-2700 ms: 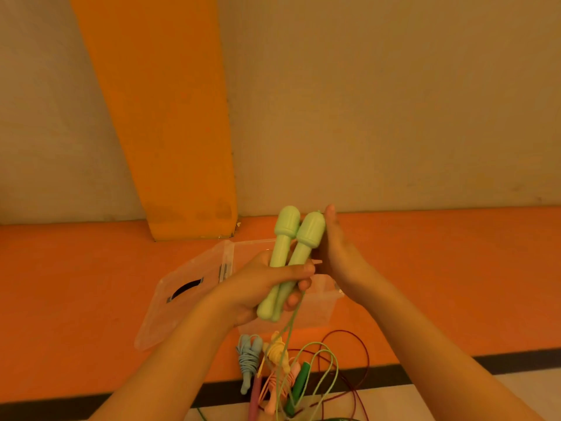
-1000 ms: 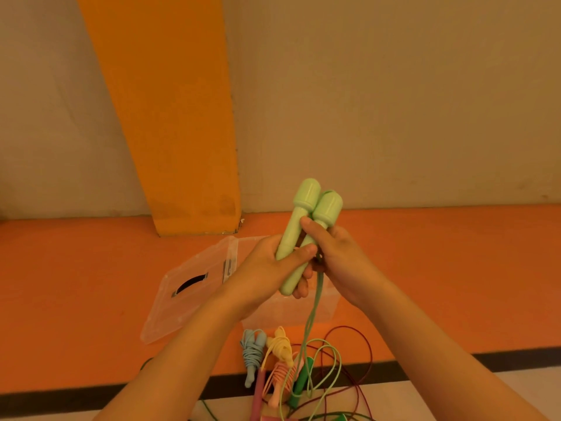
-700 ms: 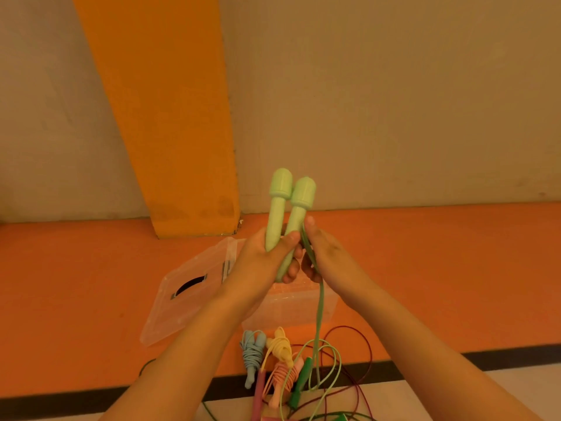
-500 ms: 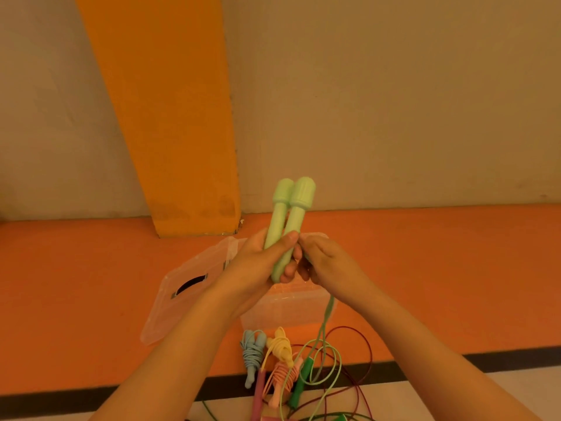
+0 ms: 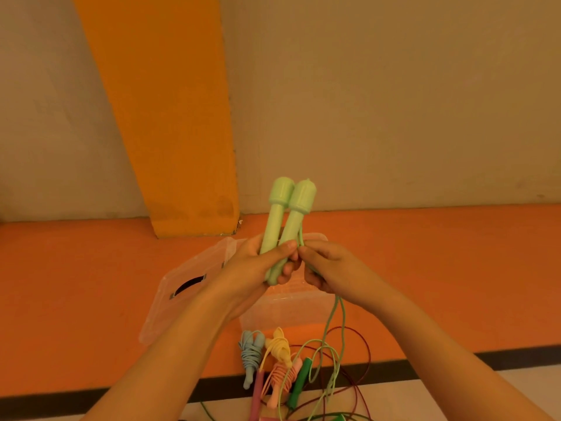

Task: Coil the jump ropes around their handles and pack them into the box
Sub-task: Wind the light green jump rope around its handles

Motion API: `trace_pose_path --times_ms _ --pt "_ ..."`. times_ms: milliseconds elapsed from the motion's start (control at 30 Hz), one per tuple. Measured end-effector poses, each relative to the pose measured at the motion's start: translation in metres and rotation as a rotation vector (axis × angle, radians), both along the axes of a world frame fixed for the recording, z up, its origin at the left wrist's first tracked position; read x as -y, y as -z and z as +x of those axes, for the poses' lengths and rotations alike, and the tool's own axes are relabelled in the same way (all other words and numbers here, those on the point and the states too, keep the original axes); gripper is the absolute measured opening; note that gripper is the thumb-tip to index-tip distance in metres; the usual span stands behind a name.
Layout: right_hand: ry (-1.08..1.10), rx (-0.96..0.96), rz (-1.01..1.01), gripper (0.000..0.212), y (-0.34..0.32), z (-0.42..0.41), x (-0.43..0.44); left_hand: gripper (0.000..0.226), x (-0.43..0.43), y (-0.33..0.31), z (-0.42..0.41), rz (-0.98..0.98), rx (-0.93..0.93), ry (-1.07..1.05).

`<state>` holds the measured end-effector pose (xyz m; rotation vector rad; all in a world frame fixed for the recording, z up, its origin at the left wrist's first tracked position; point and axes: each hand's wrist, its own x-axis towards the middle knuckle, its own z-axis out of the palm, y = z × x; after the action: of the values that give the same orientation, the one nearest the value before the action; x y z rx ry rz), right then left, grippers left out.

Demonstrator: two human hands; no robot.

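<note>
Standing open behind left hand (image 5: 255, 270), clear box (image 5: 285, 311), contents unclear

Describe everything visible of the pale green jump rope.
The pale green jump rope has two plastic-looking handles with wider capped tops, held side by side, tilted right. The left hand grips their lower halves; the right hand pinches its thin cord beside them. The cord hangs down in loose loops, uncoiled.
</note>
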<state>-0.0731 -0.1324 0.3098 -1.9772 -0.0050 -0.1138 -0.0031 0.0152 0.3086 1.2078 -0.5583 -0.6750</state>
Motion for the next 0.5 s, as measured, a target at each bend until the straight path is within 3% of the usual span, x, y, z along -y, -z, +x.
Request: trace_pose_path --times_ms 200,400,500 --pt "-0.064 -0.117 -0.044 0.031 0.001 -0.003 0.0 0.041 -0.005 -0.002 0.002 -0.082 -0.176 0.296" --pt "0.008 -0.103 -0.161 0.028 0.002 0.001 0.002 0.01 0.005 0.001 -0.002 -0.021 -0.093 0.003" --pt "0.041 -0.138 -0.202 0.024 0.006 0.0 0.008 0.005 0.004 0.002 0.004 -0.025 -0.094 -0.134"
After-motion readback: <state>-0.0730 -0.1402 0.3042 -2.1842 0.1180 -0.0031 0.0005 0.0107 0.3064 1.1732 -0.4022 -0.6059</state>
